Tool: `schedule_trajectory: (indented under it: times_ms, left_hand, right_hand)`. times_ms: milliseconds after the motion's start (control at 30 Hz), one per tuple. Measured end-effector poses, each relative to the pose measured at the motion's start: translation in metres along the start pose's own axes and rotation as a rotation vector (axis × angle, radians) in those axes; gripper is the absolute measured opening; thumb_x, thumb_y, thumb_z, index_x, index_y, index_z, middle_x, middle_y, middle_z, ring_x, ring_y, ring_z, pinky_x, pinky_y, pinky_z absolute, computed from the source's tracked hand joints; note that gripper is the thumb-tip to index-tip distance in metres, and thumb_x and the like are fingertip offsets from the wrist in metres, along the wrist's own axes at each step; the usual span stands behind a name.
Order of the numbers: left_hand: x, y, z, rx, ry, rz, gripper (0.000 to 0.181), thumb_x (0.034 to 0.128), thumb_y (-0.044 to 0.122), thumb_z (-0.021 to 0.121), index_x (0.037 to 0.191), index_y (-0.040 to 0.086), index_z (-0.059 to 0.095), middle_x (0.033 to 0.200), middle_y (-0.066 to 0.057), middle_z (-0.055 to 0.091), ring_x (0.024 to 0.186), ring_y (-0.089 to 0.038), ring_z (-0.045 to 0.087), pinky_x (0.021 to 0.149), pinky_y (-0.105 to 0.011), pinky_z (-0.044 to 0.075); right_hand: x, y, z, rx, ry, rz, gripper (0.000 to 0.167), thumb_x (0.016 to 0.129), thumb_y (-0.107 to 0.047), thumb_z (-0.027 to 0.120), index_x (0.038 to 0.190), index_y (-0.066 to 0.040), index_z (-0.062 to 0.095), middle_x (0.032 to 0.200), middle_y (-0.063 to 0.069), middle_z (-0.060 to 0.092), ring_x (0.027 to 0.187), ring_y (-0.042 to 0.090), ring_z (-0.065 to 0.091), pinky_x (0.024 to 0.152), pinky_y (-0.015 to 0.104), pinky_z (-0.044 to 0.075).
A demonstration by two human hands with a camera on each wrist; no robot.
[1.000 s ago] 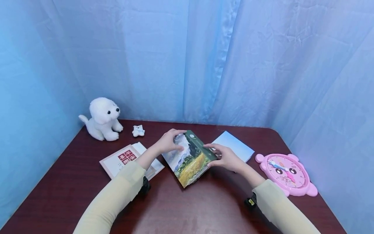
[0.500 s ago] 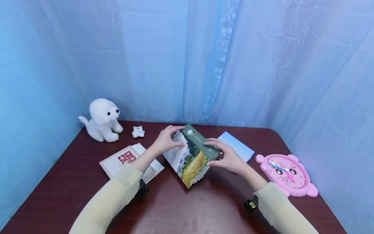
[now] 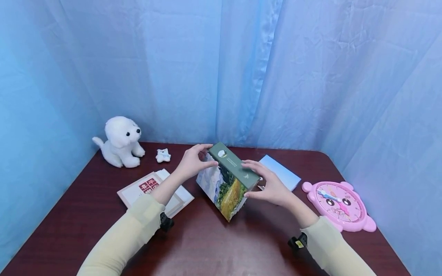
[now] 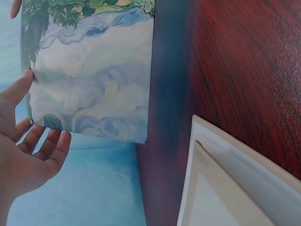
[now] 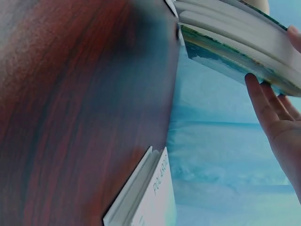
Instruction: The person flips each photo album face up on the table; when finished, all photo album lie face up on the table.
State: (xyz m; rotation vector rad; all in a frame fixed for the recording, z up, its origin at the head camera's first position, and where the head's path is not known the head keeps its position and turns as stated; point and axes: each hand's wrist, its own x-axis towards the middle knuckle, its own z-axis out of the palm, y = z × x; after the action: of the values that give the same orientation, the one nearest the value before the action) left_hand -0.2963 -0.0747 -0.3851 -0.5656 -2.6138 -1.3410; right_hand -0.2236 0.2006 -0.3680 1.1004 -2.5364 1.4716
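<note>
A thick book with a green spine and a painted landscape cover stands tilted over the middle of the table, spine uppermost. My left hand grips its left end, thumb on the spine-side edge of the painted cover. At the right end, my right hand holds the book between thumb and fingers. The left wrist view shows the painted cover with fingertips at its corner. In the right wrist view the page block shows between the covers, with fingers against one cover.
Pale books or cards with red characters lie stacked on the left. A blue-white book, lettered POLAROID on its spine, lies behind my right hand. A pink toy clock is at right; a white plush dog and small bear figure sit back left.
The book has been tipped further upright, so more of its green spine faces up. Both hands keep hold of it; my left hand has moved slightly up and left.
</note>
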Motion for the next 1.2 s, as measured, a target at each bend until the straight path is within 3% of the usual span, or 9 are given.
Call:
schedule_trajectory:
  times_ms: [333,500,633,833,1067,1200]
  left_hand:
    - [-0.006,0.007,-0.002,-0.070,0.015,-0.037,0.056,0.0771,0.036,0.078,0.124,0.012,0.057,0.106,-0.005,0.061,0.095,-0.020,0.059,0.082,-0.037,0.051]
    - [-0.008,0.008,-0.007,-0.147,0.019,-0.062,0.054,0.0753,0.034,0.079,0.118,0.013,0.056,0.107,-0.004,0.061,0.100,-0.020,0.059,0.085,-0.037,0.051]
    - [-0.009,0.008,-0.012,-0.232,0.000,-0.060,0.053,0.0756,0.027,0.080,0.118,0.011,0.053,0.111,-0.005,0.059,0.103,-0.021,0.059,0.087,-0.035,0.052]
    - [-0.011,0.009,-0.017,-0.320,-0.051,-0.039,0.059,0.0771,0.023,0.079,0.127,0.010,0.050,0.122,-0.007,0.055,0.113,-0.023,0.056,0.091,-0.036,0.051]
    - [-0.012,0.010,-0.021,-0.269,-0.068,0.005,0.070,0.0770,0.023,0.079,0.138,0.012,0.047,0.126,-0.008,0.051,0.113,-0.025,0.055,0.090,-0.041,0.051]
    - [-0.012,0.010,-0.022,-0.281,-0.076,-0.002,0.067,0.0787,0.021,0.077,0.139,0.014,0.047,0.123,-0.011,0.053,0.107,-0.027,0.059,0.088,-0.040,0.052]
  right_hand:
    - [-0.005,-0.013,-0.004,-0.019,0.014,-0.014,0.087,0.069,-0.003,0.083,0.143,-0.005,0.037,0.141,0.012,0.041,0.112,0.023,0.052,0.079,0.036,0.055]
    - [-0.008,-0.016,-0.001,-0.063,0.012,-0.042,0.088,0.068,0.003,0.081,0.142,0.003,0.035,0.137,0.019,0.044,0.108,0.022,0.054,0.081,0.038,0.054]
    - [-0.010,-0.010,0.002,-0.117,0.043,-0.106,0.080,0.067,0.006,0.081,0.137,0.006,0.042,0.127,0.020,0.051,0.101,0.017,0.056,0.080,0.040,0.055]
    - [-0.012,0.019,0.000,-0.195,0.074,-0.162,0.077,0.068,0.002,0.080,0.137,-0.006,0.046,0.128,0.009,0.054,0.108,0.013,0.055,0.083,0.029,0.054]
    - [-0.009,0.027,-0.001,-0.282,0.118,-0.343,0.075,0.067,-0.002,0.079,0.136,-0.006,0.049,0.128,0.007,0.056,0.110,0.016,0.055,0.088,0.018,0.049]
    - [-0.006,0.018,0.000,-0.318,0.145,-0.411,0.074,0.061,0.007,0.078,0.130,0.001,0.052,0.124,0.012,0.059,0.106,0.019,0.057,0.090,0.014,0.045]
